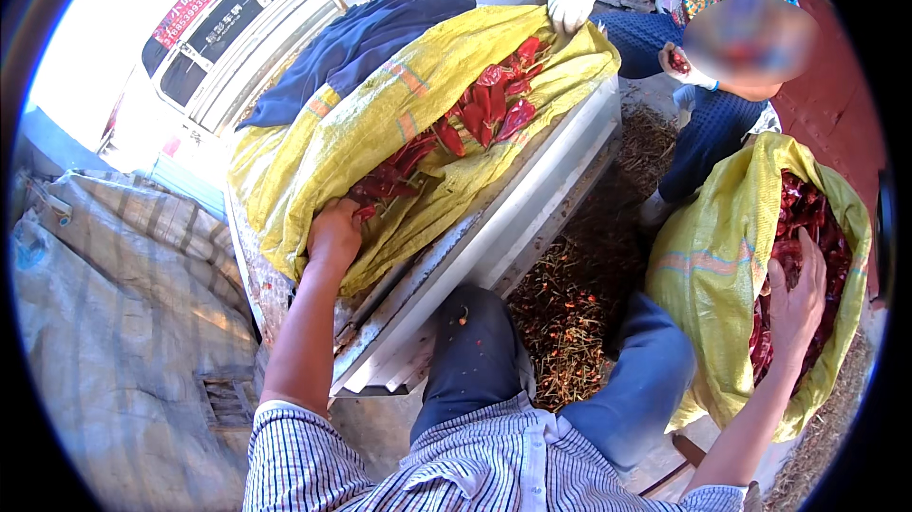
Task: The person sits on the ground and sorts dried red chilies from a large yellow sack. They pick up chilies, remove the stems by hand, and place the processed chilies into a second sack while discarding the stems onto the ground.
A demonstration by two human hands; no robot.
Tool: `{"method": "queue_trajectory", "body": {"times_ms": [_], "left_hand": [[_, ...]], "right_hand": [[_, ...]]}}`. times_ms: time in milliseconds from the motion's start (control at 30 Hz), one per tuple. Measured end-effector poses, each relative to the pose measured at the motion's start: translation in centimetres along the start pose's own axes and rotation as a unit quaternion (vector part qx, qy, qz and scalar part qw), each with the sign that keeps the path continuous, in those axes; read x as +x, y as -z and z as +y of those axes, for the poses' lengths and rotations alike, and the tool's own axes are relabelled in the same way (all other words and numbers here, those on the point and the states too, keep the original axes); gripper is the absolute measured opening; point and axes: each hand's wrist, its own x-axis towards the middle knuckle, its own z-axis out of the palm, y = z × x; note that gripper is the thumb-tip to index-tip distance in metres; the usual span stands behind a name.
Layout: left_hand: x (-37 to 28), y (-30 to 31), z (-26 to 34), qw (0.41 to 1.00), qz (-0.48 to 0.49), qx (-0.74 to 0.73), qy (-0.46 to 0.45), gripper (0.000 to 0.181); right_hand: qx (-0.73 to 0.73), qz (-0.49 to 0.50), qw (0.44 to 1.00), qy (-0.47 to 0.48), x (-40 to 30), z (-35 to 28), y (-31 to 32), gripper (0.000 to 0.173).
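Observation:
Dried red chili peppers (491, 102) lie in the mouth of a yellow woven sack (356, 149), which rests on its side on a vehicle's metal cargo bed (548, 163). My left hand (335, 230) is at the near left corner of that mouth, its fingers curled against the peppers and the sack's lip. Its fingertips are hidden, so what it grips does not show. On my right, a second yellow woven sack (705, 248) stands with its mouth spread, full of dark red peppers (801, 202). My right hand (794, 305) rests over them, fingers apart, touching the top layer.
Across from me a co-worker's white-gloved hand (572, 5) holds the far end of the first sack's rim; their other hand (680, 64) has red pepper in it. Stems and scraps (570, 312) litter the ground. A dark blue cloth (370, 42) and grey tarpaulin (128, 341) lie leftward.

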Motion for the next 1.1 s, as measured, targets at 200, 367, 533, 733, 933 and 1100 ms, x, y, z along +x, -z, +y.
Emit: {"method": "queue_trajectory", "body": {"times_ms": [200, 367, 533, 733, 933, 1100], "left_hand": [[-2.7, 2.4, 1.7, 0.981, 0.124, -0.132, -0.073, 0.019], [-7.8, 3.2, 9.4, 0.782, -0.048, -0.616, 0.084, 0.009], [-11.1, 2.2, 15.8, 0.646, -0.168, -0.732, 0.133, 0.010], [-10.8, -0.3, 15.2, 0.774, -0.148, -0.615, -0.035, 0.037], [-8.6, 1.0, 16.1, 0.864, -0.069, -0.436, -0.243, 0.014], [-8.9, -1.1, 17.0, 0.860, -0.010, -0.449, -0.241, 0.012]], "right_hand": [[0.270, 0.012, 0.962, -0.038, -3.8, -7.2, 0.3, 0.033], [0.540, -0.240, 0.806, 0.020, -4.9, -22.1, -4.8, 0.033], [0.666, -0.358, 0.654, -0.009, -5.8, -27.9, -10.7, 0.038], [0.566, -0.384, 0.726, 0.078, -6.0, -25.4, -12.5, 0.028], [0.547, -0.422, 0.714, 0.116, -5.7, -24.8, -12.1, 0.027], [0.550, -0.378, 0.732, 0.138, -6.6, -25.3, -13.2, 0.028]]}}
